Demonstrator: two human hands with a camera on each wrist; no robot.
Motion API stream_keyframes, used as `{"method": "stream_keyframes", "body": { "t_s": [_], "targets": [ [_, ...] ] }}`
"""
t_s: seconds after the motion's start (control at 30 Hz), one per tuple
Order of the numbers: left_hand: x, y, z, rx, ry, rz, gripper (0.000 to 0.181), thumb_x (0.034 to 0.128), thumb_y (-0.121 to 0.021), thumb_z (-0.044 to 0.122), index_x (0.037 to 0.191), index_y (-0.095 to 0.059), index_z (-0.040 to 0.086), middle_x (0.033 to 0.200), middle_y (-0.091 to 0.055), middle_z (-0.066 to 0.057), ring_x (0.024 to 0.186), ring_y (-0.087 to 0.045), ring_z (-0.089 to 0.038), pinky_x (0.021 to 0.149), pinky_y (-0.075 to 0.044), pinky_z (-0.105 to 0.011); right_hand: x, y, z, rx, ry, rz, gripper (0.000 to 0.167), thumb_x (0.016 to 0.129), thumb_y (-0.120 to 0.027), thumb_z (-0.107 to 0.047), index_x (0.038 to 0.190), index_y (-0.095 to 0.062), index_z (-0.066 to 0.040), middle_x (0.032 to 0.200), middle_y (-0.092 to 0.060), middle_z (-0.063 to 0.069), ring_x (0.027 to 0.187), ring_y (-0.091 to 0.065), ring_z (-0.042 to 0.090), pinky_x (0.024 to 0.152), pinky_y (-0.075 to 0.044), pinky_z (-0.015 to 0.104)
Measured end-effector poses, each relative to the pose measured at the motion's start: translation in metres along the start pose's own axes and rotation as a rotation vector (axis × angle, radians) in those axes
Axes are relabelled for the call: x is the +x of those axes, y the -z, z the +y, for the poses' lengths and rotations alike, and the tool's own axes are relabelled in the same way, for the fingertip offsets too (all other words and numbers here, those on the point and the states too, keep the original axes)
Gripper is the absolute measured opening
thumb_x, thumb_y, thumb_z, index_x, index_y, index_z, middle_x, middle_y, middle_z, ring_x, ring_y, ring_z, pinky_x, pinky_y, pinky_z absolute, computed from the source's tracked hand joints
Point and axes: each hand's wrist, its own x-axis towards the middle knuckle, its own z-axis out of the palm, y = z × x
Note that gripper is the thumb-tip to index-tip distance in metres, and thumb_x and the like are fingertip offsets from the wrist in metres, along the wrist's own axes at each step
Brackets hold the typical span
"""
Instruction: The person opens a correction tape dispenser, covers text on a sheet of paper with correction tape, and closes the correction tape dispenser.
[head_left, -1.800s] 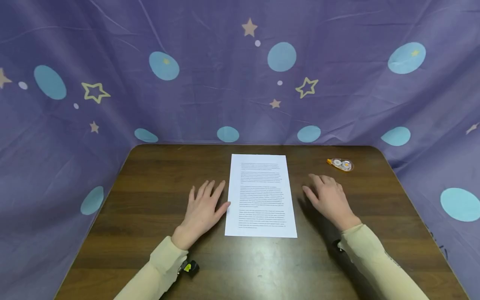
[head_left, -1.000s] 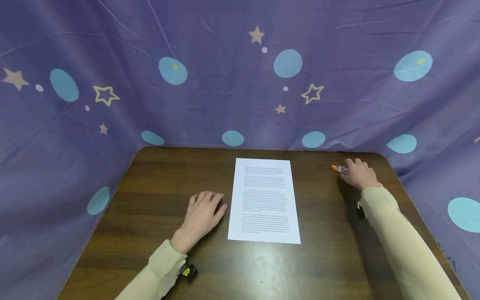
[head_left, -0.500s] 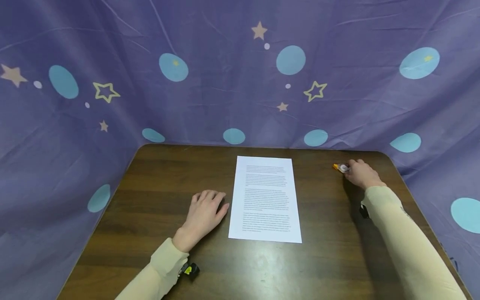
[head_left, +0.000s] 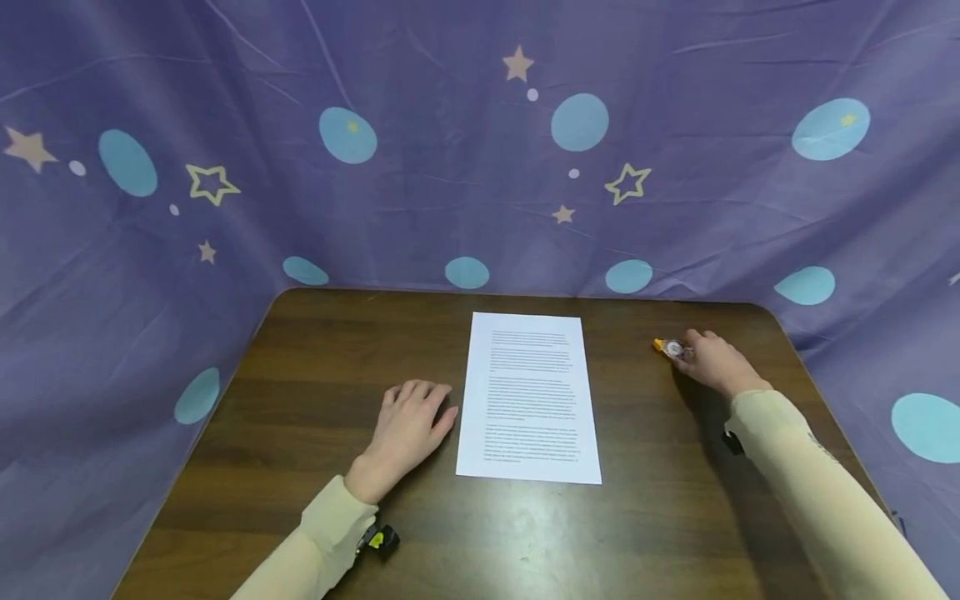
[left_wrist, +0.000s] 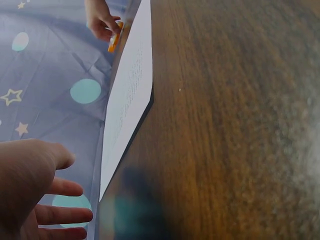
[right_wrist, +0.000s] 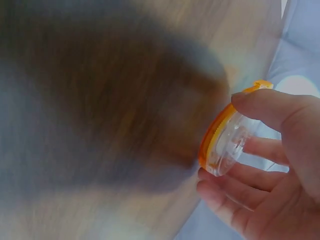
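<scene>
My right hand (head_left: 718, 362) pinches a correction tape (head_left: 672, 349) with a clear body and an orange edge, at the back right of the table. In the right wrist view the thumb lies on the orange edge of the correction tape (right_wrist: 227, 135), and the other fingers are around its far side. Its orange tip points left in the head view. My left hand (head_left: 405, 429) rests with fingers relaxed, just left of a printed sheet of paper (head_left: 528, 400), holding nothing. The sheet lies flat in the middle, its lines of text too small to read.
The brown wooden table (head_left: 337, 350) has rounded back corners. A purple curtain (head_left: 420, 208) with blue ovals and stars hangs round its back and sides. A small black device (head_left: 384, 542) is strapped to the left wrist.
My right hand has reached from beside the paper to the correction tape, taken hold of it and just shifted it slightly left and toward me. My left hand has drawn slightly off the paper's edge.
</scene>
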Motion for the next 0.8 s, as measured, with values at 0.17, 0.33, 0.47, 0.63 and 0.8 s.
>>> {"method": "stream_keyframes", "body": {
  "t_s": [0.17,0.33,0.47,0.63,0.8],
  "targets": [
    [0.000,-0.001,0.001,-0.003,-0.003,0.006,0.034,0.1028,-0.066,0.033,0.128,-0.071,0.010,0.123,-0.071,-0.014,0.121,-0.061,-0.037,0.102,-0.042,-0.063,-0.004,-0.004,-0.016,-0.013,0.047,0.001,0.043,0.095,-0.073,-0.016,0.123,-0.056,0.011,0.106,-0.064,0.032,0.093,-0.067,0.045,0.080,-0.053,0.061],
    [0.000,-0.002,0.001,0.004,-0.001,0.010,0.035,0.1025,-0.067,0.033,0.128,-0.071,0.010,0.123,-0.071,-0.015,0.120,-0.062,-0.037,0.101,-0.043,-0.063,-0.010,-0.003,-0.036,-0.009,0.115,0.014,0.042,0.094,-0.075,-0.017,0.121,-0.057,0.009,0.102,-0.068,0.027,0.086,-0.068,0.037,0.077,-0.054,0.057],
    [-0.001,-0.002,0.002,0.004,0.004,0.000,0.035,0.1029,-0.066,0.034,0.128,-0.071,0.010,0.123,-0.071,-0.015,0.120,-0.061,-0.037,0.101,-0.043,-0.063,-0.016,-0.001,-0.058,-0.003,0.174,0.044,0.039,0.092,-0.078,-0.016,0.118,-0.059,0.007,0.094,-0.069,0.019,0.079,-0.065,0.029,0.072,-0.055,0.051],
    [-0.001,-0.003,0.003,0.007,0.006,0.004,0.035,0.1032,-0.066,0.034,0.128,-0.071,0.010,0.122,-0.072,-0.015,0.120,-0.062,-0.037,0.100,-0.044,-0.063,-0.024,0.001,-0.085,-0.012,0.236,0.065,0.039,0.091,-0.078,-0.015,0.119,-0.062,0.006,0.091,-0.065,0.012,0.074,-0.058,0.021,0.065,-0.053,0.044],
    [-0.001,-0.003,0.004,0.012,0.006,0.004,0.035,0.1032,-0.066,0.034,0.128,-0.071,0.010,0.122,-0.072,-0.016,0.119,-0.062,-0.038,0.100,-0.044,-0.063,-0.030,0.001,-0.109,-0.055,0.270,0.060,0.049,0.092,-0.077,-0.019,0.128,-0.062,0.010,0.102,-0.063,0.016,0.075,-0.055,0.018,0.064,-0.052,0.040]
  ]
}}
